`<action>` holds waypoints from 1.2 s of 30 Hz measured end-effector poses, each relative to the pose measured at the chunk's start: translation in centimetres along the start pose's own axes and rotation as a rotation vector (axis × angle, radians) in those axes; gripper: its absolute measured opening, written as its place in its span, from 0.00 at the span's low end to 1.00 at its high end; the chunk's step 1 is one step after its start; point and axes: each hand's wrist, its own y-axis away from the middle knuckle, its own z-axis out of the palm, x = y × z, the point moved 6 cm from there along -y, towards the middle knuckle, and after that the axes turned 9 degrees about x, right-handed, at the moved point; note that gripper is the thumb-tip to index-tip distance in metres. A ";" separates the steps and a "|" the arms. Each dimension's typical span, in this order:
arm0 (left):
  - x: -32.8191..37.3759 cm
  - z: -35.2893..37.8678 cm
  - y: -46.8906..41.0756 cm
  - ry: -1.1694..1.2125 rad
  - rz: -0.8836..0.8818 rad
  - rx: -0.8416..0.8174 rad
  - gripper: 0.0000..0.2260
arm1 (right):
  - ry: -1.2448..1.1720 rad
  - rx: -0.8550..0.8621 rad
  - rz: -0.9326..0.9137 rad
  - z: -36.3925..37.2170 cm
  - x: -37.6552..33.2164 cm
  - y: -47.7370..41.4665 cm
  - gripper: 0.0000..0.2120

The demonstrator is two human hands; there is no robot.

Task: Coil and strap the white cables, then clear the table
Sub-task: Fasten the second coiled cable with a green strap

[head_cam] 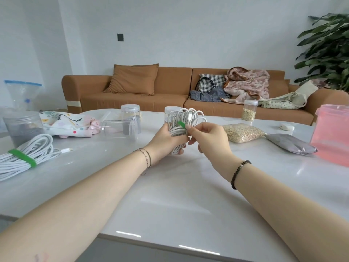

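Here, the loosely wound coil of white round cable (177,132) is held up over the middle of the glossy white stone-look surface (170,201). Its loops are uneven and springy, and a flat white plug shows among the upper turns. The left hand (166,142) grips the lower part of the coil, fingers curled round the bunched strands. The right hand (209,137) pinches the end of a narrow bright green fabric strap (181,123) lying across the loops; whether the strap goes fully round them cannot be told. At the far left edge a second white cable bundle (41,146) lies flat, bound by a wider green band (22,158), its plug end trailing toward the middle. Behind the hands are a clear plastic jar lying on its side (120,129) and upright clear jars with lids. A soft patterned cloth (66,123) is crumpled to their left. To the right lie a clear bag of pale oats (243,133), then a crinkled grey foil pouch (290,146), and beside that a translucent pink plastic bag (332,133) at the right edge. The open room lies nearest the person, a smooth reflective stretch beneath the forearms down to the rounded near edge. A tan fabric sofa (170,87) stands beyond the far edge.
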 end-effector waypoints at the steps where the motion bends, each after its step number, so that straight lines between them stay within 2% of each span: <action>1: 0.1 0.1 0.1 0.044 -0.019 -0.024 0.16 | -0.014 -0.008 0.001 -0.1 -0.1 0.0 0.15; 7: -0.1 0.9 0.5 0.141 -0.107 -0.063 0.23 | 0.012 0.021 -0.045 -0.3 0.2 -0.1 0.16; 12: -0.3 0.8 0.5 0.144 -0.149 -0.045 0.09 | 0.010 -0.012 -0.076 -0.1 0.1 -0.1 0.16; 16: -0.2 0.9 0.7 0.167 -0.142 -0.073 0.17 | 0.001 -0.013 -0.075 -0.2 0.2 -0.2 0.16; 20: 0.2 1.0 0.9 0.177 -0.121 -0.092 0.17 | 0.000 -0.020 -0.071 0.0 0.3 -0.1 0.17; 25: 0.1 0.6 0.4 0.147 -0.090 -0.006 0.28 | -0.038 -0.037 -0.046 0.1 0.5 0.0 0.18; 27: 0.1 0.4 0.4 0.135 -0.073 0.037 0.27 | -0.037 -0.047 -0.041 0.1 0.4 0.0 0.17; 33: 0.4 -1.1 0.0 0.181 -0.074 0.238 0.17 | -0.025 -0.085 -0.028 -0.1 0.4 -0.2 0.17; 36: 0.4 -2.0 0.0 0.261 -0.121 0.318 0.18 | -0.004 -0.076 -0.029 -0.3 0.5 -0.6 0.16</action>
